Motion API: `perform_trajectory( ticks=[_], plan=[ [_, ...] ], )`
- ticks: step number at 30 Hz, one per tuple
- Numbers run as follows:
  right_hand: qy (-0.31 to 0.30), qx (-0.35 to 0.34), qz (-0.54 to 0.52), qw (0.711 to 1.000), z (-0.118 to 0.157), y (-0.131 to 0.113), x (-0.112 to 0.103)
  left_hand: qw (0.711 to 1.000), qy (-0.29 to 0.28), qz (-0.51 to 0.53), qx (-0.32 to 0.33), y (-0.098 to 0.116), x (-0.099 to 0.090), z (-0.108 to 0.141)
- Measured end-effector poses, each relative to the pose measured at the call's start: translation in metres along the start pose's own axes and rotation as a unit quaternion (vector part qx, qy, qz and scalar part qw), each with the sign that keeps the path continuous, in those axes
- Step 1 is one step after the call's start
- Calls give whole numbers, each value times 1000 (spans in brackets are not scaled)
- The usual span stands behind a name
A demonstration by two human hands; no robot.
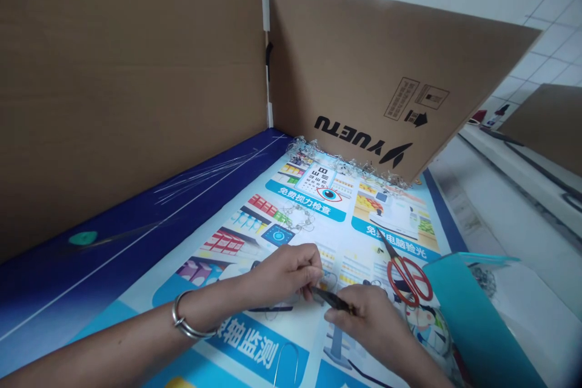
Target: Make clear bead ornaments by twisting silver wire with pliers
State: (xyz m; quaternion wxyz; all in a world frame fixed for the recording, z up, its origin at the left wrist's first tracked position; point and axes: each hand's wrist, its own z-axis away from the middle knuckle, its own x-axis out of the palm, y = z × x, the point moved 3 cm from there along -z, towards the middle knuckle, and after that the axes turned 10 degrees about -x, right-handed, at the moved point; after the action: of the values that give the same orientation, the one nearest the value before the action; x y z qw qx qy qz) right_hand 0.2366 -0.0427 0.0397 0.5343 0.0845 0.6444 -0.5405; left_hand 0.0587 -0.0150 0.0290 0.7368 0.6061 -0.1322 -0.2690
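Fingers (311, 253) of the left hand (284, 276) pinch something too small to identify; those of the right hand (366, 308) wrap pliers (334, 300), tip at the left fingertips, above the printed tabletop (122, 273). Best worked with wrists steady, skin clear of the blades.

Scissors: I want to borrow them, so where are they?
Head view, right of centre: the red-handled scissors lie beyond the right hand, beside the teal container.

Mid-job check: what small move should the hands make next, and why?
I'd probably hold the left hand steady and gently squeeze the dark tool with the right hand: its tip sits at the left hand's closed fingertips, though anything pinched there is too small to tell.
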Motion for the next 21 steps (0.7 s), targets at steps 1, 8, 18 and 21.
perform_trajectory(
  ticks=[1,8,18,21],
  plan=[
    [-6,-3,-29,1000,0,1,0,1000,-2,2,2,0,0,0],
    [-12,-26,-98,995,-3,7,4,1000,-9,28,-5,3,1,1],
    [60,-24,10,998,-9,10,6,991,55,-120,19,16,-26,2],
    [67,-23,-2,997,-8,12,7,988,40,-146,15,17,-27,3]
  ],
)
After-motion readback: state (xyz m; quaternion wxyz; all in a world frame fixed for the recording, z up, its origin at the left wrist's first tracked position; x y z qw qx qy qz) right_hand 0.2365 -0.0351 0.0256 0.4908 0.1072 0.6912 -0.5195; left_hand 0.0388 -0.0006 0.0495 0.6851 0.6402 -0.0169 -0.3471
